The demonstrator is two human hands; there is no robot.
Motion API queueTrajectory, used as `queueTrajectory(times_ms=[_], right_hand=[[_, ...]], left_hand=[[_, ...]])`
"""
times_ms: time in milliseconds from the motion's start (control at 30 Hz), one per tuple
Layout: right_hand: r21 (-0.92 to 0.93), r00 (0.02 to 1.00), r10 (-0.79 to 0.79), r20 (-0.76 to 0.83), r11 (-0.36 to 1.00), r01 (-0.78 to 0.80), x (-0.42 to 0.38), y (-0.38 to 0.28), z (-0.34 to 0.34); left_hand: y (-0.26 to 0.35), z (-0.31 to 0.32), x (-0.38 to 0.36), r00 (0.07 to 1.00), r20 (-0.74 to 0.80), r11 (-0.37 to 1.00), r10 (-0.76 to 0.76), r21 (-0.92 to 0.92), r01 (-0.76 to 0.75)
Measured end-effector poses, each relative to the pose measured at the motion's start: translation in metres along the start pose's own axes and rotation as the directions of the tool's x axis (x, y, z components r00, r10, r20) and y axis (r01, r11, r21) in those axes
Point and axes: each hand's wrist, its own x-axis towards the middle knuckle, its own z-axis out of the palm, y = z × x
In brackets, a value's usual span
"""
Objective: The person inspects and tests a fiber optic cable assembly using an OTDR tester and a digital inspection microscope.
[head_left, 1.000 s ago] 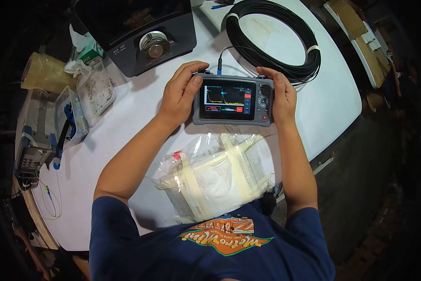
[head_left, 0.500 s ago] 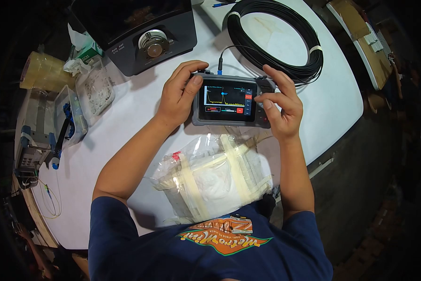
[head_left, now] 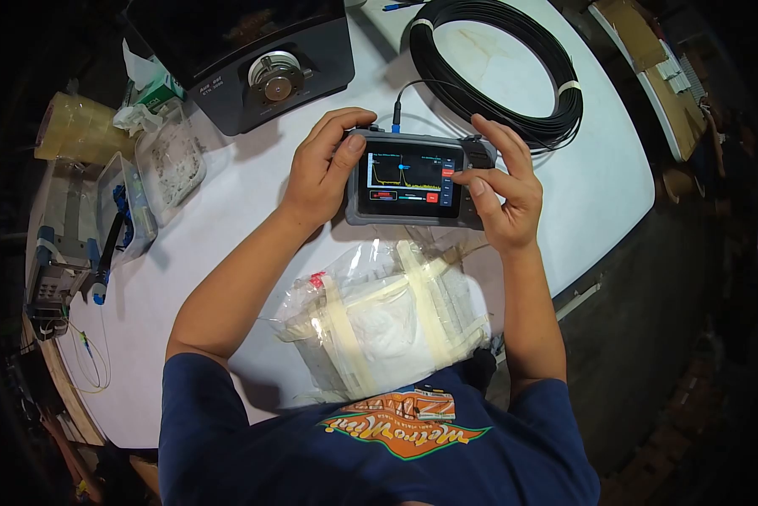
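A handheld OTDR tester (head_left: 381, 214) with a grey rim stands tilted on the white table, its lit screen showing a yellow trace with a blue marker. My left hand (head_left: 322, 169) grips its left side, thumb on the front edge and fingers over the top corner. Over the right side is my right hand (head_left: 512, 201), fingers stretched out, its index fingertip at a red on-screen button. That hand's upper fingers lie by the top right corner. A thin black cable (head_left: 398, 108) plugs into the tester's top through a blue connector.
Behind the tester lies a coil of black cable (head_left: 569, 114). A taped plastic-wrapped package (head_left: 387, 325) sits before my body. A large dark machine (head_left: 227, 110) stands at back left. Further left are a plastic tub (head_left: 172, 164), a tape roll (head_left: 80, 131) and a grey instrument (head_left: 59, 261).
My right index fingertip has moved slightly left, from the screen's right border onto the red button. My left hand and the tester have hardly moved.
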Motion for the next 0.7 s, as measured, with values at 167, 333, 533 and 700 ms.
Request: queueTrajectory(times_ms=[167,333,533,700], right_hand=[[-0.041,0.999,-0.027,0.023,0.999,0.028,0.001,-0.002,0.001],[-0.032,1.000,-0.007,-0.025,0.999,0.006,0.000,0.001,-0.002],[-0.077,0.995,0.028,-0.094,0.996,-0.036,-0.001,0.005,-0.002],[-0.046,0.990,0.052,-0.134,0.997,-0.059,-0.006,0.011,0.000]], left_hand=[[-0.001,0.001,0.000,1.000,-0.002,1.000,-0.007,-0.009,0.007],[-0.001,0.000,0.000,1.000,-0.002,1.000,-0.007,-0.006,0.007],[0.001,0.001,0.000,1.000,-0.008,1.000,0.004,0.010,-0.004],[0.002,0.002,0.000,1.000,-0.012,1.000,-0.021,-0.010,0.021]])
